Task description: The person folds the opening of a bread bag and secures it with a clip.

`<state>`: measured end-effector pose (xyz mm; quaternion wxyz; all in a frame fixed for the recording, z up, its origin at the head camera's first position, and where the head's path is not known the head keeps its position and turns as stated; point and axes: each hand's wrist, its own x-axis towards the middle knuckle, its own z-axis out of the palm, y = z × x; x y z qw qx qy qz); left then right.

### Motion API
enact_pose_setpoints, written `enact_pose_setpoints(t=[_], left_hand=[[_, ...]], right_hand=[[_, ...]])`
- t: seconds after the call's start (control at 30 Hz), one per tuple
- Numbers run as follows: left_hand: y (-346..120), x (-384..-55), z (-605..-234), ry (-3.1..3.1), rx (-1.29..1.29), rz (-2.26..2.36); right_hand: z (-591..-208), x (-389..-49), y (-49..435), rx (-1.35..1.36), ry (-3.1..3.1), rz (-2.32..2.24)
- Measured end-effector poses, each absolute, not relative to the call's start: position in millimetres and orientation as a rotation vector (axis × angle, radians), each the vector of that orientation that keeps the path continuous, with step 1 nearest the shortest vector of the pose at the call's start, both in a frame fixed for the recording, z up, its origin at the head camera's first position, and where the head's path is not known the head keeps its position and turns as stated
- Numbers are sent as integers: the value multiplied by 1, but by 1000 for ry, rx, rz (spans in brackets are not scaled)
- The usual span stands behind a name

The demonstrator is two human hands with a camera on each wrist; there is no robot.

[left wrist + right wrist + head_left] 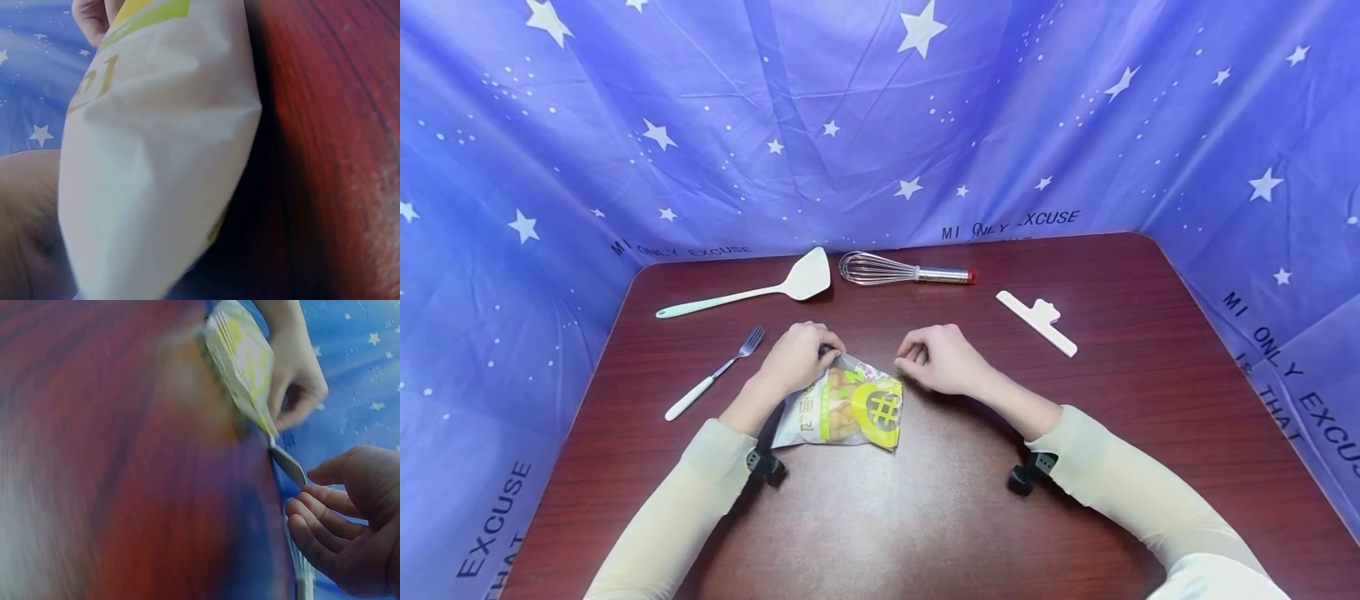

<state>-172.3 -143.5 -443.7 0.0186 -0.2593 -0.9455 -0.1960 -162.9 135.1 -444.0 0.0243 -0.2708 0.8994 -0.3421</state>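
A plastic food bag with yellow and green print has a see-through part showing rounded tan pieces inside. My left hand pinches its far edge between thumb and fingers. In the left wrist view the white, creased end of the bag fills the middle. Just right of the bag, my right hand hovers with loosely bent fingers and nothing in them. From the right wrist, this hand shows its thumb apart from the fingertips, while the other hand is at the bag's edge.
Left of the bag lies a fork with a pale handle. Behind the hands are a pale spatula and a wire whisk. A white clip lies at the right on the dark red table. A blue starry curtain surrounds the table.
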Motion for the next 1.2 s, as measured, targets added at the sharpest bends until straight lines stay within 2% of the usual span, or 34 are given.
enact_pose_setpoints(t=[0.47, 0.8, 1.2], left_hand=[[-145, -171, -445, -2958, -756, -612], [-148, -172, -445, -2957, -734, -630], [-147, -171, -446, -2963, -719, -636]], right_hand=[[-419, -191, 221, -743, 3084, -897], [-433, -195, 288, -404, 3304, -927], [-441, -194, 318, -239, 3263, -884]])
